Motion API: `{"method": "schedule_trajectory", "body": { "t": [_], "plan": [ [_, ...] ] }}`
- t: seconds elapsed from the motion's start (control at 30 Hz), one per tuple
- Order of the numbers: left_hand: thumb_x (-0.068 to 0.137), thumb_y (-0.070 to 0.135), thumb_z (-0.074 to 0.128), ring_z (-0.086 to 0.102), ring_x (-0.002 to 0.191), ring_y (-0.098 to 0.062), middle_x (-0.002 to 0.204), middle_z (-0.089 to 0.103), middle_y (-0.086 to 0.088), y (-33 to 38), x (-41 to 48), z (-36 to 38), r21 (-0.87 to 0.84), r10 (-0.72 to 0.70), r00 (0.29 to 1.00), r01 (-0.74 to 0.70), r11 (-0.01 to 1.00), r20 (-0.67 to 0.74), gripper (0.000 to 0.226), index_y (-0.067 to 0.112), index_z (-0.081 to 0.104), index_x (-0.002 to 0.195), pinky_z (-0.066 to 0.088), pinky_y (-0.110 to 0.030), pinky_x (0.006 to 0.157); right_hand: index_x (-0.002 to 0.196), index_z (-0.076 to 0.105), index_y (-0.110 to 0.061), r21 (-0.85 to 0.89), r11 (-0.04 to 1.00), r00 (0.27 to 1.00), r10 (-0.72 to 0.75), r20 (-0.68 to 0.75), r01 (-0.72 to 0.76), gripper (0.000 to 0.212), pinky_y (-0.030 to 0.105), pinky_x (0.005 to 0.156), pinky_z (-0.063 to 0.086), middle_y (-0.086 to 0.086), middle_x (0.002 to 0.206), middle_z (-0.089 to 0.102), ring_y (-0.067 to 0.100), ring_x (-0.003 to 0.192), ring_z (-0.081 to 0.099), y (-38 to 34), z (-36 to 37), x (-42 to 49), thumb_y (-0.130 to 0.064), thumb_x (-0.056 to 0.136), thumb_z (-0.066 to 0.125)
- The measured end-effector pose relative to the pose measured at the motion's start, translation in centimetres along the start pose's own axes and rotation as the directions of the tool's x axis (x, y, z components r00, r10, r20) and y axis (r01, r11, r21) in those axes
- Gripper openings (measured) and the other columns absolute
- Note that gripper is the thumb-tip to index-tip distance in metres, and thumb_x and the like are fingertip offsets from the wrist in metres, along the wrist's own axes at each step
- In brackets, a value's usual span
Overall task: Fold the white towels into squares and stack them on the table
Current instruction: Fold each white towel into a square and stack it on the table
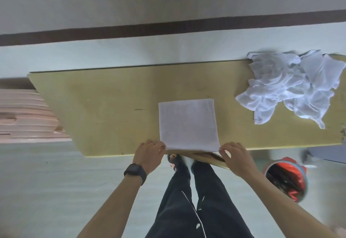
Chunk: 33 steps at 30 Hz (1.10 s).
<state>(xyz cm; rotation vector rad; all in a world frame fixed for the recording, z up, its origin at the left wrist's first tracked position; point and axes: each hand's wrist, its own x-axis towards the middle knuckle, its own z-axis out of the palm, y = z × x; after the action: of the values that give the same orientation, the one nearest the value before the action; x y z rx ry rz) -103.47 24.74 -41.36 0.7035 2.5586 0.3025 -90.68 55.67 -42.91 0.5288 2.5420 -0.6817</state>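
1. Now your left hand [149, 150] has its grip pinched on the near left corner of the folded towel [188, 123], at the table [112, 106] edge.
2. Your right hand [236, 156] pinches the near right corner likewise.
3. That towel lies flat and square at 12 o'clock from your hands.
4. A crumpled pile of white towels [292, 86] sits at 2 o'clock, well apart.
5. A red-lined bin [286, 177] stands below at 4 o'clock.

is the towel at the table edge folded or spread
Folded: the white square towel shows stacked layers at its near edge.
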Motion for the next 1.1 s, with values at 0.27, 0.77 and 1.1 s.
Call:
{"method": "schedule_trajectory", "body": {
  "t": [0.27,0.77,1.1],
  "plan": [
    [0.094,0.031,0.063,0.065,0.086,-0.007,0.089,0.07,0.013,-1.5,7.9,-3.5,-0.55,-0.389,0.921,0.336,0.764,0.022,0.009,0.029,0.07,0.099,0.043,-0.015,0.069,0.107,0.07,-0.027,0.403,0.912,0.977,0.146,-0.155,-0.072,0.016,0.006,0.071,0.037,-0.012,0.097,0.066,0.002,0.083,0.058,-4.1,-4.3,7.5,-0.031,0.099,0.057],
    [0.094,0.039,0.063,0.065,0.082,-0.01,0.092,0.074,0.012,-3.8,15.0,-0.9,-0.591,-0.513,0.857,0.386,0.708,-0.055,0.017,0.037,0.075,0.106,0.051,-0.023,0.073,0.103,0.072,-0.029,0.6,0.79,0.913,0.328,-0.242,-0.124,0.016,0.005,0.069,0.038,-0.015,0.089,0.069,-0.001,0.086,0.061,-4.6,-2.6,16.1,-0.027,0.095,0.059],
    [0.095,0.035,0.059,0.054,0.074,-0.001,0.091,0.065,0.011,-2.7,15.0,-0.4,-0.509,-0.536,0.837,0.416,0.753,-0.109,0.016,0.04,0.071,0.103,0.032,-0.01,0.061,0.097,0.069,-0.033,0.456,0.874,0.911,0.316,-0.266,-0.17,0.012,0.018,0.064,0.043,-0.015,0.087,0.068,0.004,0.083,0.063,-5.0,-3.0,17.0,-0.034,0.093,0.058]
  ]
}}
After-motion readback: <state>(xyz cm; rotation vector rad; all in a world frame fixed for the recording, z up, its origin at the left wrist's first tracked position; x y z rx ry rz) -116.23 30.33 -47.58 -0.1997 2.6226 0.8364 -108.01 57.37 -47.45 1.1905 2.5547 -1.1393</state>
